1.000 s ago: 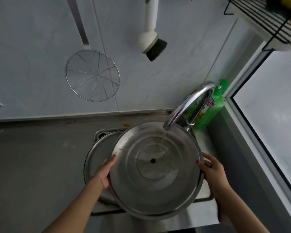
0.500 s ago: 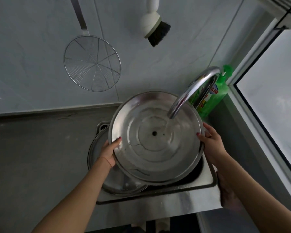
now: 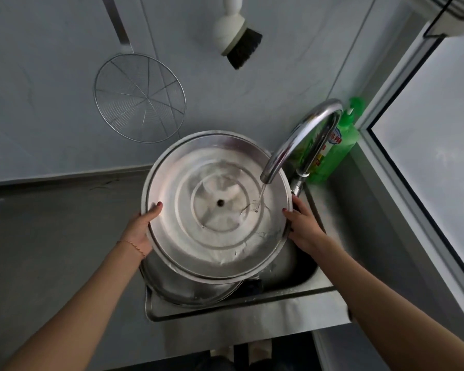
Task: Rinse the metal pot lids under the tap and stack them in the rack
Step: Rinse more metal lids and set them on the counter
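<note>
A large round metal pot lid (image 3: 212,236) is held tilted over the sink, its hollow underside with a small centre hole facing me. My left hand (image 3: 142,226) grips its left rim and my right hand (image 3: 303,228) grips its right rim. A thin stream of water from the curved chrome tap (image 3: 300,137) lands on the lid just right of its centre. Beneath it a second metal lid (image 3: 188,287) lies in the sink, mostly hidden. The rack (image 3: 450,12) shows only as a corner at the top right.
The steel sink (image 3: 252,306) sits in a grey counter (image 3: 51,236). A green detergent bottle (image 3: 338,148) stands behind the tap. A wire skimmer (image 3: 140,97) and a white dish brush (image 3: 236,33) hang on the wall. A window (image 3: 434,156) lies to the right.
The lid has tipped up from lying flat under the spout to leaning toward me, and the stream now falls right of its centre. Both hands kept their grip on the rim.
</note>
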